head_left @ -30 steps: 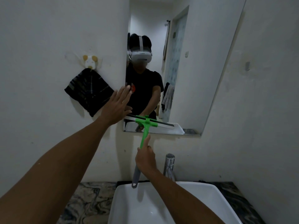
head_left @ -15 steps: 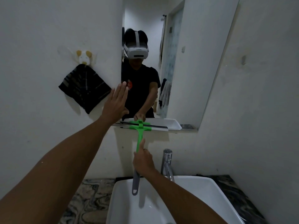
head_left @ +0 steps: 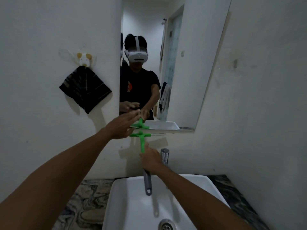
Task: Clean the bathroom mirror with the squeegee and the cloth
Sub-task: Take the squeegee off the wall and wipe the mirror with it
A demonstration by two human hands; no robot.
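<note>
The mirror (head_left: 187,67) hangs on the white wall above the sink. My right hand (head_left: 151,159) is shut on the squeegee (head_left: 142,140), which has a green neck and head and a grey handle end (head_left: 147,183). The squeegee's head lies just below the mirror's bottom edge, near its left corner. My left hand (head_left: 122,127) covers the left end of that head, fingers stretched towards the glass; whether it grips the head is hidden. A dark striped cloth (head_left: 84,89) hangs from a wall hook (head_left: 83,59) left of the mirror, untouched.
A white sink (head_left: 126,205) with a drain (head_left: 167,225) sits below my arms on a marbled counter (head_left: 84,201). A chrome tap (head_left: 164,156) stands just right of my right hand. The mirror reflects a person wearing a headset.
The squeegee head has slid down from the bottom of the glass to just under the mirror's edge. My left hand has dropped from the mirror's left edge onto the head's left end.
</note>
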